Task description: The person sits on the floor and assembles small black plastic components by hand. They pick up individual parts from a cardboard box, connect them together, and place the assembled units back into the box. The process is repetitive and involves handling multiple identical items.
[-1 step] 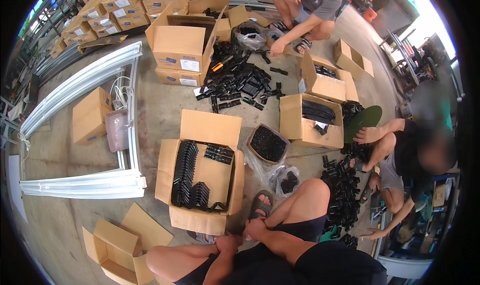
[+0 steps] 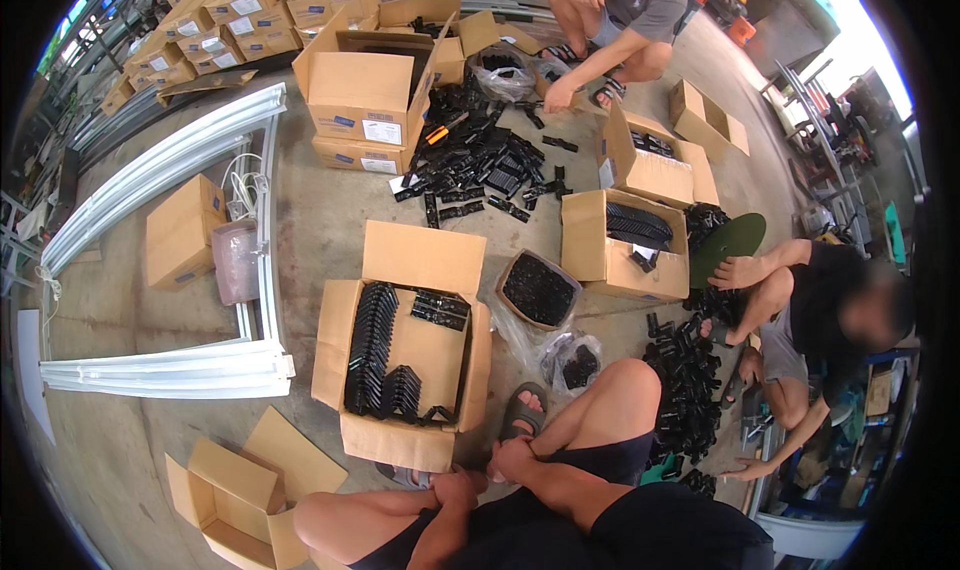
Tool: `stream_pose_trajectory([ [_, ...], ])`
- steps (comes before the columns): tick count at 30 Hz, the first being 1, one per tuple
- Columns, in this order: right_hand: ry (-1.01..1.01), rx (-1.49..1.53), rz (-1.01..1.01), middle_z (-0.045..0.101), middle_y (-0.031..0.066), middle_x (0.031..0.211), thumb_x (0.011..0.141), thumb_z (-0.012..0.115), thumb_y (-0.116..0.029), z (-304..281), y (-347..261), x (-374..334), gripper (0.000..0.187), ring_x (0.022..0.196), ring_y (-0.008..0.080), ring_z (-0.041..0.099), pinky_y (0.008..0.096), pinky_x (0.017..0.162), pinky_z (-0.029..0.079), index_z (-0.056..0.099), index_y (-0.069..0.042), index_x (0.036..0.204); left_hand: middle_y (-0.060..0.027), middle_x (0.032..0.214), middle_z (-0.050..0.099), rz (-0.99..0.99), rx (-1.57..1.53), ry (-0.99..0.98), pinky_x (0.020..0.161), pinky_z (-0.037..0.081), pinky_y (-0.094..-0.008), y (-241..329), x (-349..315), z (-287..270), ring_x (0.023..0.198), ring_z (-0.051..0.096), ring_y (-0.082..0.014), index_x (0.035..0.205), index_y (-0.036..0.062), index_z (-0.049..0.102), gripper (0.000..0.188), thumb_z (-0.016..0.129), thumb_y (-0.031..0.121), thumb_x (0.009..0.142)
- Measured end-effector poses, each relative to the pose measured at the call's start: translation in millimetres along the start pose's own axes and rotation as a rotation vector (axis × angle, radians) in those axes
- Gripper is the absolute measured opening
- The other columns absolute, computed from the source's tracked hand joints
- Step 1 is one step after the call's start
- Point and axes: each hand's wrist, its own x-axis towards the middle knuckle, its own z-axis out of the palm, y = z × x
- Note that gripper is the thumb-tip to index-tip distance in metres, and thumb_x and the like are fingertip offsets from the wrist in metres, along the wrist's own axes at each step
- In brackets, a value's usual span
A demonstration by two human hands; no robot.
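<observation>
My left hand (image 2: 455, 487) hangs low between my knees, close to the near flap of an open cardboard box (image 2: 415, 440). Just right of it is my right hand (image 2: 511, 458), beside my sandalled foot (image 2: 523, 410). Nothing can be seen in either hand. Their fingers are bunched and partly hidden, so I cannot make out whether they are closed. Inside the box, a row of black angled parts (image 2: 372, 345) lines the left wall. A shorter stack (image 2: 404, 390) stands near the front, and flat black pieces (image 2: 440, 308) lie at the far right.
A carton of small black pieces (image 2: 538, 288) and a plastic bag (image 2: 575, 365) lie right of the box. Beyond are a black parts heap (image 2: 490, 155) and stacked cartons (image 2: 365, 100). Co-workers (image 2: 640, 20) crouch at the back and right. White metal profiles (image 2: 170, 370) lie left.
The view has shifted very slightly. My hands and the box stay as they were.
</observation>
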Motion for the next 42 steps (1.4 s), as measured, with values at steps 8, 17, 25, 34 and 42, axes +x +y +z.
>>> stream_pose_trajectory([
  [8,-0.046,0.041,-0.002,0.064,0.0174,0.137,0.079,0.079,-0.029,7,-1,13,0.076,0.117,0.0332,0.068,0.0719,0.076,0.052,0.054,0.003,0.143,-0.0163,0.142,0.064,0.021,-0.041,-0.039,0.100,0.050,-0.0617,-2,-2,-9,0.125,0.066,-0.0315,0.160,-0.0033,0.028,0.099,0.076,0.035,0.083],
  [17,-0.003,0.007,0.006,0.069,0.0167,0.129,0.082,0.077,-0.031,-7,-3,-4,0.075,0.113,0.0339,0.070,0.0711,0.078,0.052,0.053,0.004,0.144,-0.0140,0.146,0.061,-0.025,-0.079,0.005,0.098,0.047,-0.0663,1,10,10,0.129,0.064,-0.0331,0.160,-0.0045,0.030,0.095,0.074,0.037,0.087],
  [25,0.104,-0.022,0.013,0.071,0.0171,0.125,0.085,0.073,-0.033,-7,-3,-25,0.069,0.110,0.0359,0.072,0.0666,0.080,0.054,0.056,0.004,0.140,-0.0143,0.146,0.062,-0.071,-0.201,0.084,0.106,0.049,-0.0510,8,-6,0,0.131,0.063,-0.0302,0.163,0.0033,0.028,0.098,0.072,0.047,0.087],
  [34,0.242,0.056,0.052,0.076,0.0165,0.114,0.083,0.075,-0.031,10,5,-33,0.062,0.103,0.0342,0.075,0.0534,0.078,0.057,0.060,0.003,0.133,-0.0178,0.114,0.075,0.025,-0.484,0.434,0.093,0.056,-0.0461,-41,-63,-42,0.109,0.071,-0.0359,0.118,0.0101,0.076,0.063,0.060,0.065,0.092],
  [42,0.391,0.106,0.115,0.079,0.0084,0.102,0.089,0.067,-0.022,58,4,17,0.021,0.094,0.0298,0.076,0.0480,0.072,0.057,0.077,-0.009,0.101,-0.0257,0.107,0.067,-0.265,-2.036,0.329,0.091,0.057,-0.0532,-84,27,-46,0.105,0.070,-0.0395,0.129,0.0013,0.061,0.071,0.062,0.064,0.096],
])
